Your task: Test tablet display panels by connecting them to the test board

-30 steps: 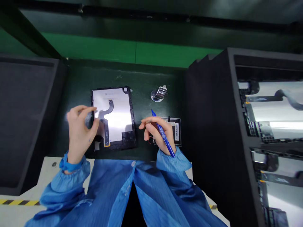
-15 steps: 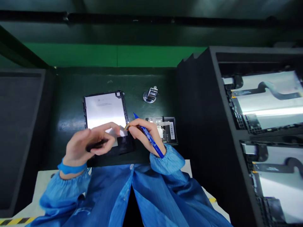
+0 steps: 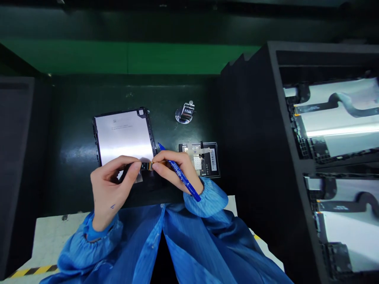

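A tablet-sized display panel (image 3: 122, 136) lies back side up on the dark green mat (image 3: 74, 130), its silver back showing. My left hand (image 3: 111, 189) and my right hand (image 3: 170, 171) meet at the panel's near edge. Both pinch the end of its dark flex cable (image 3: 145, 166), which has a gold connector tip. My right hand also carries a blue pen (image 3: 177, 173) lying across its fingers, tip pointing away from me. A small black circuit board (image 3: 204, 159) with a barcode label sits just right of my right hand.
A metal tally counter (image 3: 185, 112) stands on the mat behind the board. At the right, a black foam rack (image 3: 251, 138) holds more display panels (image 3: 337, 118) in slots. Another dark foam block (image 3: 14, 157) lies at the left. A yellow-black stripe (image 3: 32, 271) marks the bench's near edge.
The flex cable lay curved over the panel's back; my left hand lifted it toward the near edge. My right hand came over from the circuit board, and both now pinch the cable's end.
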Action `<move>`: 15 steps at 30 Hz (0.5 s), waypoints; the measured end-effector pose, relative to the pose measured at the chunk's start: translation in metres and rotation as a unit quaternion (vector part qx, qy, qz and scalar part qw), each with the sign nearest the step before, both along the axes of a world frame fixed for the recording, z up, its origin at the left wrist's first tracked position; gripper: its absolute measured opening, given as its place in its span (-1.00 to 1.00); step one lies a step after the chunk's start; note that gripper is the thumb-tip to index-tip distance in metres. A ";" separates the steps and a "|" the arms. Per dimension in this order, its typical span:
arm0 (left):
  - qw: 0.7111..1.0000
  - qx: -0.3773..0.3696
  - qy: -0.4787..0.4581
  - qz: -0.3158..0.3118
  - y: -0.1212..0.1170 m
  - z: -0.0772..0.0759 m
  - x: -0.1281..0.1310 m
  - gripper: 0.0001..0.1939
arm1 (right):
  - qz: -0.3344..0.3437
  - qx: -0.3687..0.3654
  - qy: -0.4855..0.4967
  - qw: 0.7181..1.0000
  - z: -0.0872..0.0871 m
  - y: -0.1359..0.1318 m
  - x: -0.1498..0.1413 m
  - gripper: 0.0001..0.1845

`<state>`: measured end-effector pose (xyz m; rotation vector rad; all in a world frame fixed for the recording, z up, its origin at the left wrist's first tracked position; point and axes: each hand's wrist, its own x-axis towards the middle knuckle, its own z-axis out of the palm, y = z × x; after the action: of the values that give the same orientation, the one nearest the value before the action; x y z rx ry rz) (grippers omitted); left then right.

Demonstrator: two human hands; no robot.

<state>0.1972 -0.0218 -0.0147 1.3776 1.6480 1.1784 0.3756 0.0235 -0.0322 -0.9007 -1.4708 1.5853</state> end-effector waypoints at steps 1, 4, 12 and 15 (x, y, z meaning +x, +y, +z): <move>1.000 0.003 0.014 0.000 0.000 0.000 0.001 -0.87 | 0.003 -0.002 -0.002 1.000 -0.001 0.000 0.000 -0.75; 0.999 0.020 0.048 -0.004 -0.001 0.000 0.003 -0.90 | 0.008 -0.003 -0.003 1.000 -0.002 0.000 0.001 -0.76; 0.992 0.064 0.106 -0.024 -0.002 -0.004 0.009 -0.94 | -0.010 0.007 0.000 1.000 -0.003 0.000 0.000 -0.79; 0.993 0.072 0.090 0.007 -0.003 -0.006 0.010 -0.92 | -0.012 0.011 -0.004 1.000 -0.002 0.000 0.000 -0.81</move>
<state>0.2070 -0.0250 -0.0212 1.6057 1.7256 1.2323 0.3755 0.0231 -0.0347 -0.9109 -1.4749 1.5469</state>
